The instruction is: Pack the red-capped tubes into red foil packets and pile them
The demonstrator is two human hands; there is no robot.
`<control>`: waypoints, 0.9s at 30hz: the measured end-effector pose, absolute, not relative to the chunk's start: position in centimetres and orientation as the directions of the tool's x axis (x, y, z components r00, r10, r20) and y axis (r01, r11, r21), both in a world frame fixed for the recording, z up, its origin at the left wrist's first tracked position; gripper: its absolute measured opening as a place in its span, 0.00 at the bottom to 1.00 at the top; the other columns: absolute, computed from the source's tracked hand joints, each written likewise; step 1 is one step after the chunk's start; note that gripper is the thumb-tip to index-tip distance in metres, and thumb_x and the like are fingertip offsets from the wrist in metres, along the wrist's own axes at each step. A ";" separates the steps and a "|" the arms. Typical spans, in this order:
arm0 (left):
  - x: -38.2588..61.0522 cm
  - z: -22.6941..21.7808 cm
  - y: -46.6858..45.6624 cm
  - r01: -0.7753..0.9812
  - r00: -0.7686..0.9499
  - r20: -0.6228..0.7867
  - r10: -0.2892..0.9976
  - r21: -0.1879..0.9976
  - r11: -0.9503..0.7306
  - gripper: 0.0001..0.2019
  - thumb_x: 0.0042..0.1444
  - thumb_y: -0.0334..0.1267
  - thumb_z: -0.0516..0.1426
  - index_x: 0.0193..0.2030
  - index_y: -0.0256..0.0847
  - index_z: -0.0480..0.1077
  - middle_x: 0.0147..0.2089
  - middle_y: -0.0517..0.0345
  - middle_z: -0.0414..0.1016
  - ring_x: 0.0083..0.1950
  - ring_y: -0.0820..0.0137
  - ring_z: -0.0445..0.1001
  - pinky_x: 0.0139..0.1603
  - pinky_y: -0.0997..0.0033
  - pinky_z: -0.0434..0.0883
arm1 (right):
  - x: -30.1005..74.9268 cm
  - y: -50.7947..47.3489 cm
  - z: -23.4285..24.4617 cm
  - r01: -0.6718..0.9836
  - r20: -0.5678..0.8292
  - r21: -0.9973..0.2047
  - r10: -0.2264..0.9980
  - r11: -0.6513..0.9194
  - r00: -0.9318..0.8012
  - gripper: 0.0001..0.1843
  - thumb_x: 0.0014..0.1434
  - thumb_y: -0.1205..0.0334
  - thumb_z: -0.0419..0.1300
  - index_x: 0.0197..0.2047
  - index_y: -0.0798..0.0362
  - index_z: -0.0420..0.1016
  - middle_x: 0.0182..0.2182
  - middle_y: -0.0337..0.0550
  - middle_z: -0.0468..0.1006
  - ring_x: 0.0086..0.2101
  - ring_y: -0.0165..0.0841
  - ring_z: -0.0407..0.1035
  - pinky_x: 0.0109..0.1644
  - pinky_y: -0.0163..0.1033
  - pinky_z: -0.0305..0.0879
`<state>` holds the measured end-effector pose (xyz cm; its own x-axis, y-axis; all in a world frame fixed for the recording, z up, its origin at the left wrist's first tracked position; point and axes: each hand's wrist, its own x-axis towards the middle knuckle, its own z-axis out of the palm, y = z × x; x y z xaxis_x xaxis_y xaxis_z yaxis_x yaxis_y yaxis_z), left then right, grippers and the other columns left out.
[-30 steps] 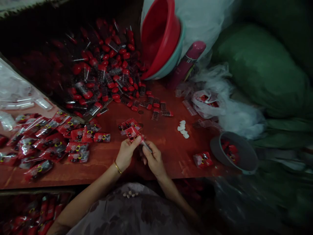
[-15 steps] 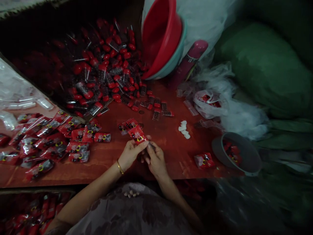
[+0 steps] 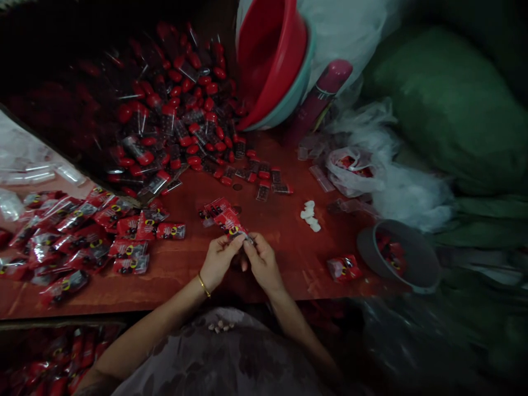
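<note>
Pinched between the thumb and fingers of my left hand (image 3: 218, 263) is a red printed packet (image 3: 229, 223) with a yellow and black mark. My right hand (image 3: 263, 264) closes on the packet's near end, its thumb beside my left thumb. The fingers partly cover that end. Just beyond the held packet, more red packets (image 3: 212, 209) lie on the red-brown table (image 3: 280, 236). To the left is a heap of filled red packets (image 3: 88, 231). Behind, a large pile of small clear containers with red caps (image 3: 185, 121) spills from a dark box.
A red basin (image 3: 268, 60) leans inside a teal one beside a pink bottle (image 3: 317, 102). White pieces (image 3: 310, 215) lie right of my hands, near a lone packet (image 3: 344, 268) and a grey bowl (image 3: 400, 256). Plastic bags (image 3: 412, 187) crowd the right side.
My right hand has drawn up against my left at the packet's near end, its fingers now closer together. The packet has dipped slightly toward me. The view has shifted a little.
</note>
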<state>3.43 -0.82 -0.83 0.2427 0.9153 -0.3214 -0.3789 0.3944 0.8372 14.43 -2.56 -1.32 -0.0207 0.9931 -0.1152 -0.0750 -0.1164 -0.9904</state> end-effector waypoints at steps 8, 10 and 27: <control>3.4 -1.3 -1.1 -0.537 0.289 -0.347 0.892 0.713 0.451 0.18 0.44 0.52 0.62 0.25 0.36 0.71 0.21 0.61 0.71 0.23 0.76 0.68 0.28 0.74 0.65 | 14.2 -0.4 -2.2 -0.026 -0.170 -0.985 0.985 -0.170 0.022 0.22 0.45 0.45 0.64 0.19 0.51 0.59 0.10 0.28 0.63 0.12 0.22 0.55 0.15 0.29 0.52; 3.0 -1.3 -1.1 -0.572 0.251 -0.391 0.885 0.678 0.462 0.18 0.41 0.52 0.64 0.28 0.37 0.73 0.27 0.58 0.76 0.29 0.74 0.72 0.34 0.73 0.67 | 13.5 0.1 -2.1 0.123 -0.074 -0.989 0.995 -0.081 0.065 0.23 0.44 0.45 0.65 0.17 0.51 0.59 0.11 0.29 0.62 0.14 0.23 0.54 0.17 0.29 0.51; -4.7 0.5 2.3 -0.563 -0.263 -0.465 0.845 0.786 0.257 0.19 0.51 0.50 0.57 0.41 0.37 0.71 0.43 0.46 0.78 0.45 0.62 0.76 0.48 0.62 0.70 | 18.9 6.7 -4.4 0.951 0.199 -0.265 0.974 0.159 -0.107 0.22 0.61 0.60 0.50 0.58 0.55 0.65 0.60 0.53 0.63 0.61 0.50 0.50 0.61 0.63 0.44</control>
<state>-4.71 2.31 0.50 -0.2635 0.8452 -0.4649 -0.5625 0.2569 0.7859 18.93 6.73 -4.39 -0.1073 0.9742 0.1988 0.9510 0.1588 -0.2652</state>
